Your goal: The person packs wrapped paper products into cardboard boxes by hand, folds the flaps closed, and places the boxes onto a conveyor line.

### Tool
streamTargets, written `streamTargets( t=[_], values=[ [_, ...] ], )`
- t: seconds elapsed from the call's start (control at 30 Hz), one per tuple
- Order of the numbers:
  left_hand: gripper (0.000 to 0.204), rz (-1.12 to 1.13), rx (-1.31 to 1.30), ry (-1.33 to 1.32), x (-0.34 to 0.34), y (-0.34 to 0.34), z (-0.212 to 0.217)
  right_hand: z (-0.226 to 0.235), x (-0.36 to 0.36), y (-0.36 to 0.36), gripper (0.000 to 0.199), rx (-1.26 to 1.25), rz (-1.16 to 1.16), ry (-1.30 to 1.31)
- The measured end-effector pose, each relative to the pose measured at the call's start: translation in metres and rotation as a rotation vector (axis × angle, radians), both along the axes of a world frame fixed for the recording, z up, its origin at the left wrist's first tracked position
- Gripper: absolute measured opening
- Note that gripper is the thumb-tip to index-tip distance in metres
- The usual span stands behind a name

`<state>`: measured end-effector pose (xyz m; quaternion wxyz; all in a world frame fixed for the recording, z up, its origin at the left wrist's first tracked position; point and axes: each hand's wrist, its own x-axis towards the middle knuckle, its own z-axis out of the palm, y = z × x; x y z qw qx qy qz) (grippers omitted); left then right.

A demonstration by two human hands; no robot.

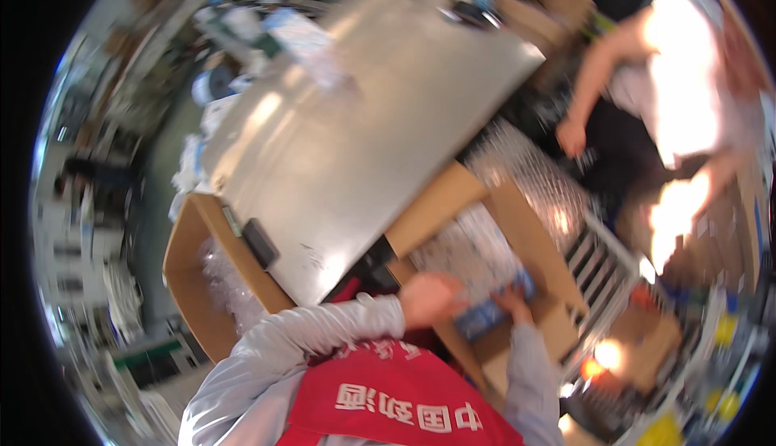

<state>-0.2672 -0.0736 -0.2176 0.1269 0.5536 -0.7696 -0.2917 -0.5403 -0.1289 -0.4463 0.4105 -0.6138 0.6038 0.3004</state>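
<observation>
My left hand (435, 296) and my right hand (514, 304) meet over an open cardboard box (533, 232) just in front of me. Between them is a flat blue packet (487, 317), gripped at both ends, low inside the box. A sheet of bubble wrap (477, 248) lies in the box right behind the packet. The picture is blurred, so the fingers are hard to make out. Both my sleeves are light grey, and a red vest (388, 401) covers my chest.
A large grey metal tabletop (364, 147) fills the middle, with clutter at its far end. A second open cardboard box (190, 272) with clear wrap stands at its left corner. Another person's hand (572, 136) reaches down at the upper right. A white slatted rack (594, 256) sits beside my box.
</observation>
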Motion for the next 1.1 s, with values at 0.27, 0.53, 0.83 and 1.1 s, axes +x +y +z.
streamTargets(
  t=[0.27, 0.53, 0.83, 1.1],
  values=[
    [0.016, 0.347, -0.293, 0.576, 0.091, 0.014, 0.017, 0.191, 0.23, -0.103, 0.03, -0.127, 0.391, -0.646],
    [0.03, 1.066, -0.136, 0.523, 0.246, 0.067, -0.006, 0.279, 0.551, -0.267, 0.091, -1.178, 0.686, -0.833],
    [0.077, 1.316, -0.462, 0.149, 0.34, 0.026, 0.014, 0.29, 0.595, -0.203, 0.11, -0.173, 0.66, -0.663],
    [0.076, 1.122, -0.321, -0.195, 0.334, -0.058, 0.034, 0.19, 0.65, -0.345, 0.039, -0.567, 0.385, -0.713]
  ],
)
